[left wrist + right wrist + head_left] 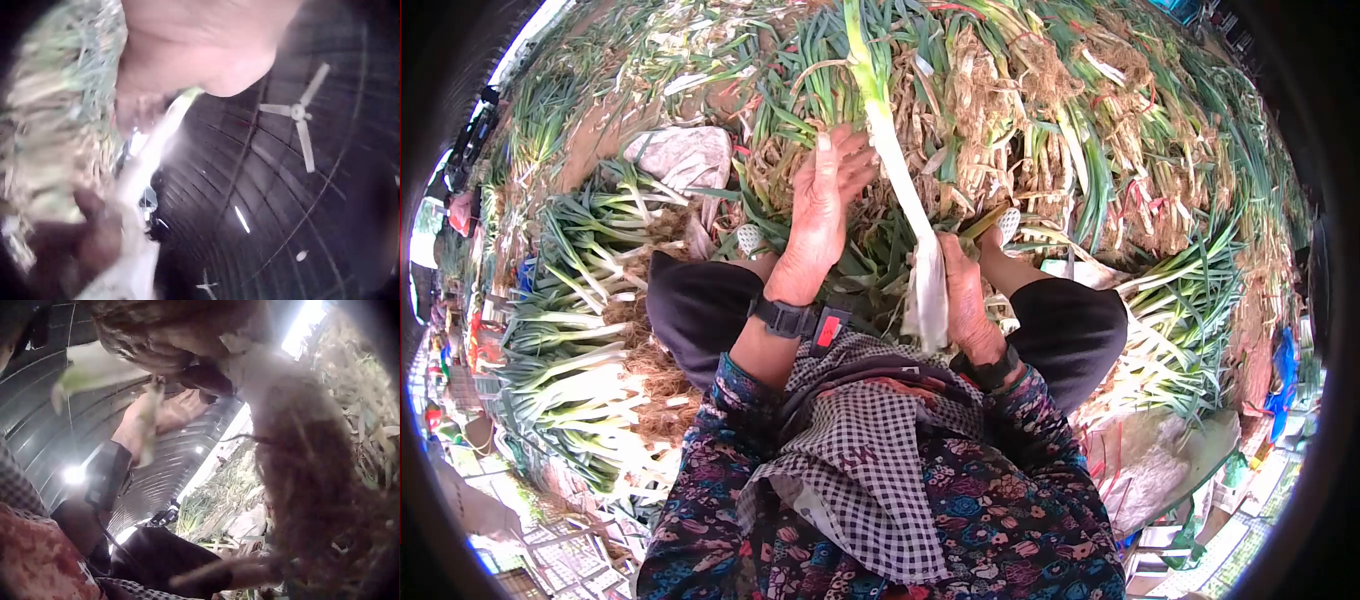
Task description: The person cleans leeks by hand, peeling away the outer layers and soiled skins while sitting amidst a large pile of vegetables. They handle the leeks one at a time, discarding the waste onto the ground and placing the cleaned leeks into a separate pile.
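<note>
In the head view, a long leek [903,180] slants upward, its green top away from the body. The right hand [968,300] grips its lower end, where a loose pale skin [928,305] hangs down. Beside the white stem, the left hand [820,205] is raised with thumb and fingers extended, holding nothing. In the left wrist view, the leek [147,156] runs between the left hand [200,47] above and the blurred right hand [87,247] below. The right wrist view shows the right hand [165,337] close up, near a blurred brown fibrous mass [306,462].
Cleaned-looking leeks [580,370] lie in a pile at the left, with more [1180,310] at the right. Untrimmed leeks with dry leaves [990,110] cover the ground ahead. A whitish bundle [685,157] sits front left; a pale sack [1165,465] lies at the right.
</note>
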The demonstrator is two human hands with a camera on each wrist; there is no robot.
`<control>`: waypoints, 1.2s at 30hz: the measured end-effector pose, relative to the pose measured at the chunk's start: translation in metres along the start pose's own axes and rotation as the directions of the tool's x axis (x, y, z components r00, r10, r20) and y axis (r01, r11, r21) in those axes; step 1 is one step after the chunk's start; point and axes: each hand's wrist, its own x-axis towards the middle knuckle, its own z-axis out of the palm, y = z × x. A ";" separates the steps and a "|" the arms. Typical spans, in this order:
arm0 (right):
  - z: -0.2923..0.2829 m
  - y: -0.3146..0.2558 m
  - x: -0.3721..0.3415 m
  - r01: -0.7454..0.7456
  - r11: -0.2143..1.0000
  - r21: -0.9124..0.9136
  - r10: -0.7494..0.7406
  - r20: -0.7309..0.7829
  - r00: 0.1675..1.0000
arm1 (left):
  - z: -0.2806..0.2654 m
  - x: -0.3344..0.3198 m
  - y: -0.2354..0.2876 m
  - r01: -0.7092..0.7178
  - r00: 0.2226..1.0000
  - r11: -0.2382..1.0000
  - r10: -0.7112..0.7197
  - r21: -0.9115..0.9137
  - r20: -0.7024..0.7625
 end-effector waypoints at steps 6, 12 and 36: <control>0.021 0.011 0.012 -0.124 0.581 0.804 0.270 -0.048 0.962 | 0.015 0.011 -0.026 0.253 0.955 0.794 -0.114 -0.552 0.274; 0.000 -0.016 -0.001 -0.123 0.544 0.830 0.270 -0.034 0.962 | -0.007 0.043 0.008 0.057 0.998 0.673 -0.043 -0.737 0.037; 0.034 -0.034 0.066 -0.154 0.977 0.149 0.119 0.216 0.969 | -0.039 0.031 0.029 0.001 0.982 0.759 0.124 -0.651 0.145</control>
